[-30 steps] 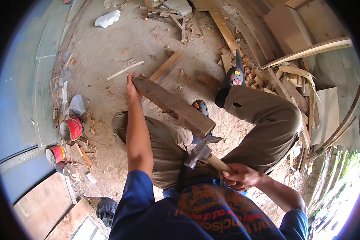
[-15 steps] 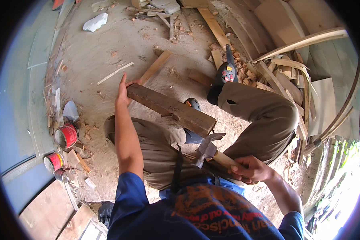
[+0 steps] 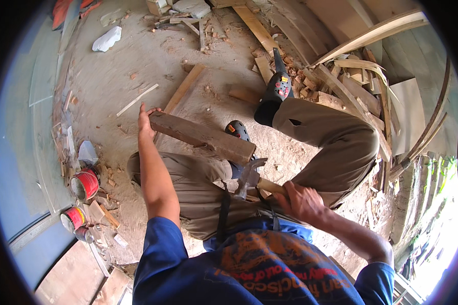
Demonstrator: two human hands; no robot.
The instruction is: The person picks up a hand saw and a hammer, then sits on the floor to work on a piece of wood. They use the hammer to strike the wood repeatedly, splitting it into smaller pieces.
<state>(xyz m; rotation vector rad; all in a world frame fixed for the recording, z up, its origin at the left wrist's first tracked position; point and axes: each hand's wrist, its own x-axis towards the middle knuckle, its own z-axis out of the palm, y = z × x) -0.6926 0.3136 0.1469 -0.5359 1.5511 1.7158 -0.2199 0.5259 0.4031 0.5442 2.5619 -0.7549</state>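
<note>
A thick brown block of wood slants across in front of me, above my legs. My left hand grips its far left end, with some fingers stretched along the edge. My right hand is closed round the wooden handle of a claw hammer. The hammer's metal head is just below the near right end of the block; whether the two touch I cannot tell. Part of the handle is covered by my fingers.
A light plank lies on the dirt floor beyond the block, with a thin stick to its left. Red cans stand at the left by a blue panel. Scrap wood is piled at the right, and a white stone lies far left.
The block, my left hand and the hammer have shifted left in the view. My right hand has moved left and slightly up, its back now turned more toward view.
</note>
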